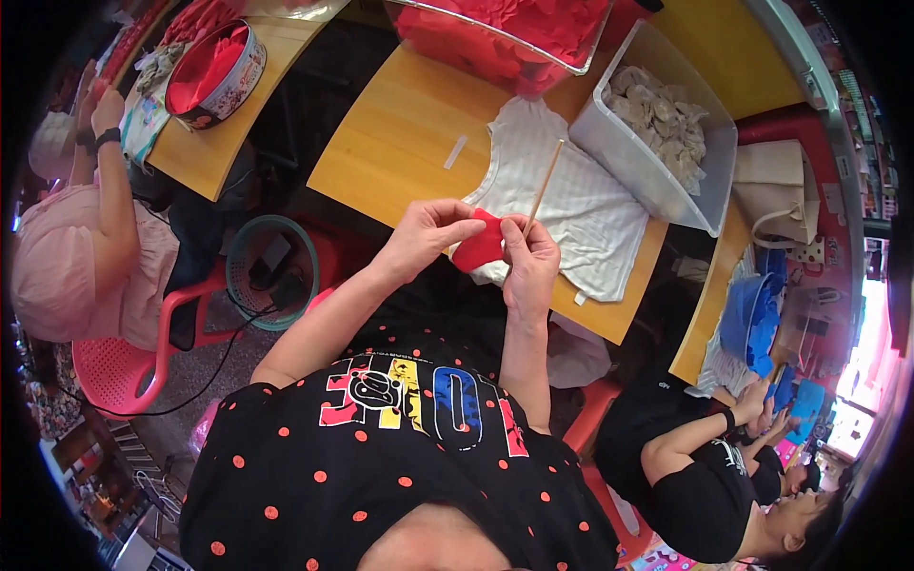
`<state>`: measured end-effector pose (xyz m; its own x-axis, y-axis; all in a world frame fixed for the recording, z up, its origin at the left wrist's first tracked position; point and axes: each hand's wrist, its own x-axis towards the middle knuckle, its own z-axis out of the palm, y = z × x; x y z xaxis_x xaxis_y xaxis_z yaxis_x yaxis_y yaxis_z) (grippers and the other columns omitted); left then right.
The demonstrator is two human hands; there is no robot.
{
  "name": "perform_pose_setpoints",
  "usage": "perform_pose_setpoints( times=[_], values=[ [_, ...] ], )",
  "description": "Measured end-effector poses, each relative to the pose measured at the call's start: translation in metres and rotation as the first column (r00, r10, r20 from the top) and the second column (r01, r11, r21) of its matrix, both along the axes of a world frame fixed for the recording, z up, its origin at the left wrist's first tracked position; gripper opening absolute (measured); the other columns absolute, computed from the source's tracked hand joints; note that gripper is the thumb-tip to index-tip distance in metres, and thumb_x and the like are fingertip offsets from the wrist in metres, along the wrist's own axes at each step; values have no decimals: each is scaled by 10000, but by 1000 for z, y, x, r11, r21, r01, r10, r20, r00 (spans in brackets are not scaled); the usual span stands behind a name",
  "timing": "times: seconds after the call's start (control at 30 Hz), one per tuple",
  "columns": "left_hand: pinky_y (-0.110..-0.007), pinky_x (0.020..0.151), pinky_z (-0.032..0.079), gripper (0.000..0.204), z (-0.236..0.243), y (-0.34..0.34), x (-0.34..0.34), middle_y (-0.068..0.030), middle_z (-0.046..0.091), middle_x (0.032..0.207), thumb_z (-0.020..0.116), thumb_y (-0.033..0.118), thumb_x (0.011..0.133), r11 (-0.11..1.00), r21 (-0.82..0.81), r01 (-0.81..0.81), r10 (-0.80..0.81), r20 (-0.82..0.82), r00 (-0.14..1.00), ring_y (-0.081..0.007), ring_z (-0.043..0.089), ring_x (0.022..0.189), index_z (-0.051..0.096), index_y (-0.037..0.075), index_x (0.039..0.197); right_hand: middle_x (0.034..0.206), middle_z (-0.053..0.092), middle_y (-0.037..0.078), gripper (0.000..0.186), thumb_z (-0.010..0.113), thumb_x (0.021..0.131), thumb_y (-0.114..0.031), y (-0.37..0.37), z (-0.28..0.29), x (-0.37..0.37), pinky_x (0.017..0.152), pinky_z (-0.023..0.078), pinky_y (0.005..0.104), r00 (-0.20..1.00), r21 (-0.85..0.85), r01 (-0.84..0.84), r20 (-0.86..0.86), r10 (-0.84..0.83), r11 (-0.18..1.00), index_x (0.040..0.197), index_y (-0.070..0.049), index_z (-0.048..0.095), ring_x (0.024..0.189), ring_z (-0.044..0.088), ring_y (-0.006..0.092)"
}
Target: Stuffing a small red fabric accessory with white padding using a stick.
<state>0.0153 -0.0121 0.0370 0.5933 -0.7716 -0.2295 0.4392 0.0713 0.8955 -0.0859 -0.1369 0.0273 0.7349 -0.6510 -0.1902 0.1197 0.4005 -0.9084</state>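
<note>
A small red fabric piece (479, 249) is held up in front of me between both hands, over the near edge of the table. My left hand (426, 236) pinches its upper left side with thumb and fingers. My right hand (531, 262) grips its right side and also holds a thin wooden stick (546, 186), which points up and away. Beneath and beyond the hands, a white striped garment (562, 214) lies spread on the yellow wooden table (381, 133). The fingers hide part of the red piece's edge.
At the table's far side stands a clear bin (495, 38) full of red pieces. A second clear bin (647, 176) on the right holds several small packets. A round tin (238, 90) sits on the left table. Co-workers sit at left and lower right. A green basket (249, 314) stands below left.
</note>
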Motion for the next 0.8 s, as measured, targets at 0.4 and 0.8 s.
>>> perform_pose_setpoints(
  times=[0.4, 0.8],
  values=[
    [-250, 754, 498, 389, -13, 12, 10, -92, 640, 933, 486, 365, 953, 966, 178, 189, -151, -205, 967, -141, 616, 813, 627, 6, 1005, 906, 639, 44, 131, 683, 759, 35, 0, 25, -5, 646, 463, 223, 994, -703, 109, 73, -81, 703, 873, -21, 650, 748, 600, 130],
    [-308, 832, 525, 267, -3, 9, 18, -100, 641, 1041, 542, 166, 928, 984, -179, 25, -124, -564, 817, -165, 643, 914, 559, -21, 1119, 833, 649, 40, 125, 702, 781, -52, -2, 15, -38, 543, 412, 206, 995, -738, -95, -85, 48, 668, 887, -5, 653, 675, 573, 82]
  ],
)
